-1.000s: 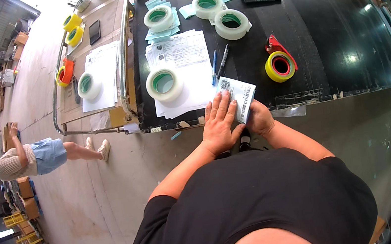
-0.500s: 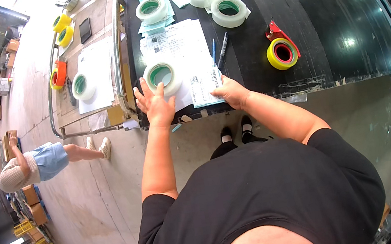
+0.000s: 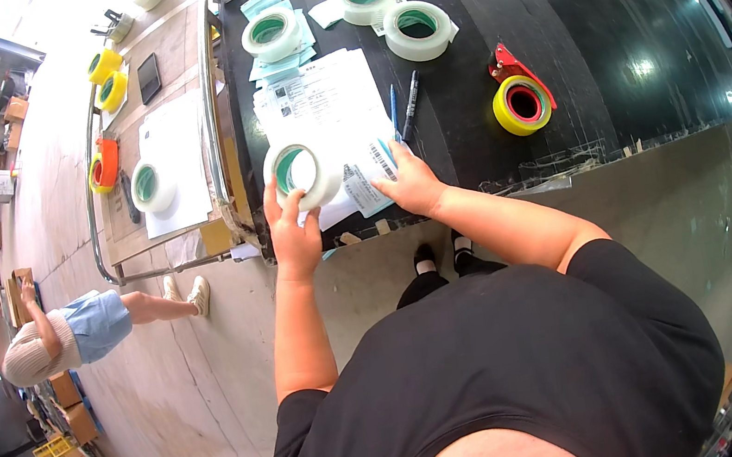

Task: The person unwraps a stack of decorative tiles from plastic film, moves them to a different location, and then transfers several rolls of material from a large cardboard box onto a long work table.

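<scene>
A wide roll of clear tape [image 3: 328, 178] with a green core is at the black table's front edge, tipped up a little. My left hand [image 3: 295, 238] grips its near left side, thumb toward the core and fingers along the outside. Right of the roll, my right hand [image 3: 414, 186] is closed on printed labels with pale blue backing [image 3: 364, 194], thumb on top; the fingers underneath are partly hidden. Behind both hands lie printed paper sheets [image 3: 324, 94]. A blue pen [image 3: 394, 108] and a black marker [image 3: 410, 105] lie just beyond my right hand.
More clear tape rolls [image 3: 420, 31] stand toward the back, some on blue-backed labels. A red tape dispenser [image 3: 523, 94] with yellow tape sits to the right. On the left is a metal-framed cart [image 3: 216, 156] with papers, tape and a phone. A person [image 3: 53, 333] stands beyond it.
My left hand has gone from spread fingers beside the tape roll to gripping it, and the roll has tipped up. The labels in my right hand have shifted and turned at an angle.
</scene>
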A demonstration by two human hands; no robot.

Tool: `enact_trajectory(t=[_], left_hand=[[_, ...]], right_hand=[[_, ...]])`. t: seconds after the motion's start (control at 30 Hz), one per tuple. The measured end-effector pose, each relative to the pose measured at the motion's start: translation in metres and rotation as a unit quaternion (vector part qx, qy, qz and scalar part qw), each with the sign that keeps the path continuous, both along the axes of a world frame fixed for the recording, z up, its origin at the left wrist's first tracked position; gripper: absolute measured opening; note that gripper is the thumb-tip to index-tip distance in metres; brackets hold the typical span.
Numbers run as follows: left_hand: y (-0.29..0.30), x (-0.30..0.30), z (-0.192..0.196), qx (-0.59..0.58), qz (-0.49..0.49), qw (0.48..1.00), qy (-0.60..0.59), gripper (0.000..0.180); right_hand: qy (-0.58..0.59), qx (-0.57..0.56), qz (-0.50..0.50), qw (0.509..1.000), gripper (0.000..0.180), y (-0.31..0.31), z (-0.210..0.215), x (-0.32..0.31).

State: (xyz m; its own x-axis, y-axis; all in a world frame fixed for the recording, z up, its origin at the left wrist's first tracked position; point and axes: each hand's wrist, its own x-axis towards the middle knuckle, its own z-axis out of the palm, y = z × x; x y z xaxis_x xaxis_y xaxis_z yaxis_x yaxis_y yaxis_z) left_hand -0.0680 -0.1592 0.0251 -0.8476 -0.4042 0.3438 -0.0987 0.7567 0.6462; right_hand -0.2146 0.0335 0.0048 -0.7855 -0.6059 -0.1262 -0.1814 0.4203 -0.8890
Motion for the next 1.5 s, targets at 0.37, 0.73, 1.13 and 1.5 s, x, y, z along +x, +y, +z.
enact_trajectory(t=[0.37, 0.73, 1.13, 1.5], left_hand=[[0.018, 0.009, -0.006, -0.12, 0.03, 0.987, -0.105, 0.046], [0.097, -0.07, 0.04, -0.218, -0.151, 0.953, 0.144, 0.045], [0.389, -0.17, 0.075, -0.153, -0.513, 0.82, 0.202, 0.044], [0.711, -0.2, 0.001, -0.187, -0.8, 0.569, -0.045, 0.064]], right_hand=[[0.219, 0.052, 0.027, 0.974, 0.05, 0.084, 0.005, 0.008], [0.194, 0.089, -0.17, 0.962, 0.036, 0.274, -0.004, 0.063], [-0.079, 0.201, -0.476, 0.853, 0.039, 0.509, -0.062, 0.201], [-0.342, 0.301, -0.619, 0.64, 0.027, 0.686, -0.248, 0.414]])
